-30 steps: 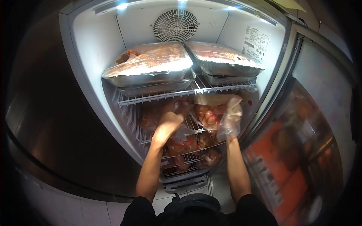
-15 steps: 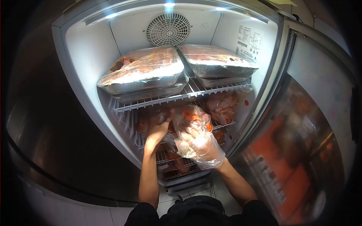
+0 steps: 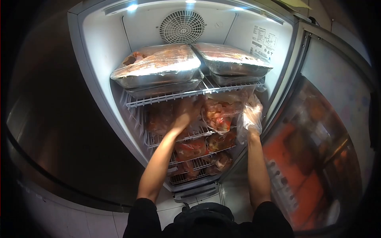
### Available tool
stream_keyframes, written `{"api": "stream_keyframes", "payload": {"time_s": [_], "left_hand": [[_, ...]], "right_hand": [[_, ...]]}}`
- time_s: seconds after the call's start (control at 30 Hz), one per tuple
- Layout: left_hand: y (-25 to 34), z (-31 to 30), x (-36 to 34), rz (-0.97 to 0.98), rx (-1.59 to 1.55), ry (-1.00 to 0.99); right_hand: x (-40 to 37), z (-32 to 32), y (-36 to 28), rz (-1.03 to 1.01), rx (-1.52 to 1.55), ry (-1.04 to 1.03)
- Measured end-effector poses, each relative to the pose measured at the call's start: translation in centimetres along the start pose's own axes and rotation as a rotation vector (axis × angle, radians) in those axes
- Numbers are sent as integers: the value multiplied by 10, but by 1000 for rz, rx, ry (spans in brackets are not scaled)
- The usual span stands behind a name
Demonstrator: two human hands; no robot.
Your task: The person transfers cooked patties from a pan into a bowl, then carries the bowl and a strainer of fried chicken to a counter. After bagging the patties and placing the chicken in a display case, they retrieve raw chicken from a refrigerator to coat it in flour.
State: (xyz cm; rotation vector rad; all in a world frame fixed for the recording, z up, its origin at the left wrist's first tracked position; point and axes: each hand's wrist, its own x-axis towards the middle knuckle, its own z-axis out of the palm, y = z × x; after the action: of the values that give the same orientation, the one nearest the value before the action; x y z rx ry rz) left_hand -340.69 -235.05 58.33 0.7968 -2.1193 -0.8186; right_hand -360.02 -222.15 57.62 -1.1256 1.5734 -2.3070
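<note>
My right hand (image 3: 252, 113) is at the right side of the second shelf. Its fingers are bunched in the clear plastic bag (image 3: 243, 135), which covers most of the hand and hangs below it. Just left of it, a bag of raw meat (image 3: 218, 117) with red and orange patches rests on the wire shelf, clear film stretching from it toward my right hand. My left hand (image 3: 190, 111) reaches in under the top shelf, between that bag and another bagged piece of meat (image 3: 158, 119). Motion and shadow blur its fingers.
Film-wrapped metal trays of meat (image 3: 158, 65) are stacked on the top wire shelf (image 3: 174, 99). More bagged meat (image 3: 190, 150) lies on lower racks. The fridge's left wall (image 3: 99, 51) and the open door (image 3: 329, 71) flank my arms.
My right hand has moved right and up with the plastic around it, away from the middle. The red-and-orange meat bag now shows on the shelf. My left hand has shifted right and deeper.
</note>
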Motion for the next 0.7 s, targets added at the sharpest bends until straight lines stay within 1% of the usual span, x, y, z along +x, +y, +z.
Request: {"api": "stream_keyframes", "payload": {"time_s": [0.03, 0.07, 0.1, 0.13, 0.2, 0.27, 0.3, 0.33, 0.37, 0.4, 0.43, 0.47, 0.5, 0.53, 0.6, 0.63, 0.7], "left_hand": [[-11, 8, 16, 6, 88, -43], [-33, 23, 36, 14, 178, -87], [-43, 33, 48, 25, 268, -131], [-39, 35, 50, 43, 232, -86], [-29, 40, 47, 75, 157, 2], [-39, 58, 54, 84, -131, 77], [-40, 67, 55, 172, -235, 164], [-45, 70, 56, 165, -243, 142], [-43, 68, 53, 159, -252, 120], [-39, 66, 51, 152, -260, 98], [-46, 66, 56, 87, -184, 4], [-51, 61, 61, 28, -108, -83], [-53, 50, 56, 217, -49, -148], [-50, 47, 52, 216, -73, -124], [-38, 38, 30, 197, -126, -77], [-61, 51, 21, 243, -115, 47], [-65, 58, -12, 271, -284, -28]], "right_hand": [[-2, -5, -4, -85, -184, 55], [-14, -5, -32, -168, -368, 114], [-24, -7, -48, -252, -552, 177], [-23, -22, -37, -560, -761, 270], [-56, -11, -86, -600, -782, 341], [-75, -12, -99, -684, -745, 146], [-69, -11, -89, -844, -635, -86], [-59, -10, -84, -825, -709, -365], [-60, -13, -58, -446, -221, -418], [-52, -19, -26, -428, -169, -453], [-44, -26, 6, -408, -117, -487], [-29, -22, -8, -382, -387, -527], [-14, -17, -22, -380, -684, -580], [0, -13, -36, -395, -959, -649], [12, -4, -51, -484, -1113, -728], [36, -6, -29, -401, -1238, -838], [37, 5, -55, -294, -1146, -945]]}}
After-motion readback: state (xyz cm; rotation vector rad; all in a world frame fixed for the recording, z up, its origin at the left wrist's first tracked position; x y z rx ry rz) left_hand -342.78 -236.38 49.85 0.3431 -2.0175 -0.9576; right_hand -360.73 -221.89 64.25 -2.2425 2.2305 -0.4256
